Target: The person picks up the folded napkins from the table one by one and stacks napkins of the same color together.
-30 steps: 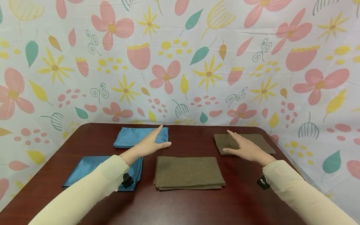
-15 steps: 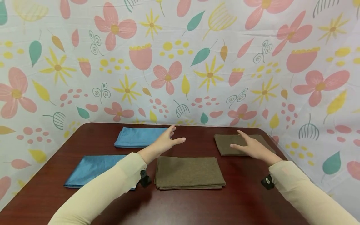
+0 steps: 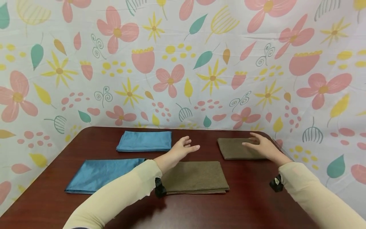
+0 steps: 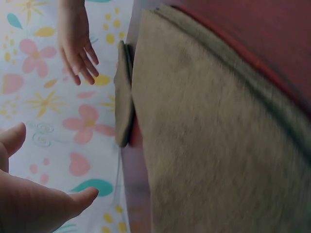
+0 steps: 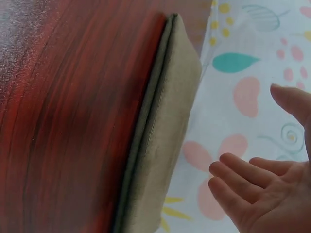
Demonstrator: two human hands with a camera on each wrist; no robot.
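My left hand [image 3: 179, 152] hovers over the back left of the nearer folded brown cloth [image 3: 200, 178], thumb apart from loosely bent fingers, holding nothing. My right hand [image 3: 264, 147] hangs over the right part of the farther folded brown cloth [image 3: 234, 149], which it partly hides. In the right wrist view its fingers [image 5: 243, 177] are spread and clear of that cloth [image 5: 165, 121]. On the left lie two folded blue cloths: one at the back [image 3: 144, 141], one nearer [image 3: 103, 173]. My left sleeve covers part of the nearer blue cloth.
All the cloths lie on a dark red-brown wooden table [image 3: 194, 211]. A white curtain with a flower print [image 3: 183, 63] hangs behind the table and along its right side. Each wrist carries a small black camera, such as the left one [image 3: 160, 188].
My left hand has moved right, from over the blue cloths to over the nearer brown cloth. My right hand has shifted a little right. The cloths have stayed in place.
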